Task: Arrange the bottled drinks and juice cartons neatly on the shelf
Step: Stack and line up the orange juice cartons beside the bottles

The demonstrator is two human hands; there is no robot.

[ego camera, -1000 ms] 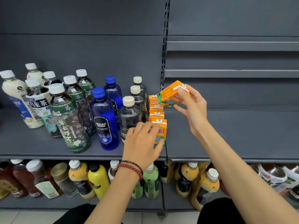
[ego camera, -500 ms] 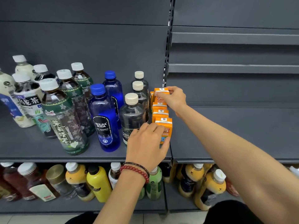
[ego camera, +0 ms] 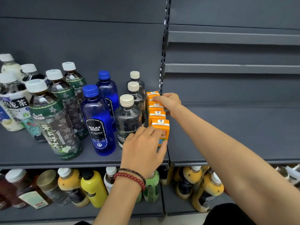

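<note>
Middle shelf (ego camera: 227,135), centre of frame: the juice cartons (ego camera: 157,113) stand in single file running front to back, right beside the upright post between the two bays. They are small orange boxes with a white band and a round foil spot on top. The front carton (ego camera: 163,127) shows red print and a green-blue patch on its face.

Your left hand (ego camera: 142,151), red bead bracelet at the wrist, grips the front carton, with the fingers curled over its left side and the thumb across its lower face.

Your right hand (ego camera: 170,101) reaches to the far end of the file, curled knuckles-up, with fingertips on the carton tops near the back. The thumb is hidden, so I cannot tell whether it grips or only rests.

Just left of the cartons are three clear bottles (ego camera: 128,119) with cream caps in a line. Next come two blue soda bottles (ego camera: 99,120), then the green-labelled tea bottles (ego camera: 53,120), all upright. Further white-capped bottles sit at the left edge.

The lower shelf holds yellow bottles (ego camera: 92,189) and other mixed bottles, some of them tilted.
</note>
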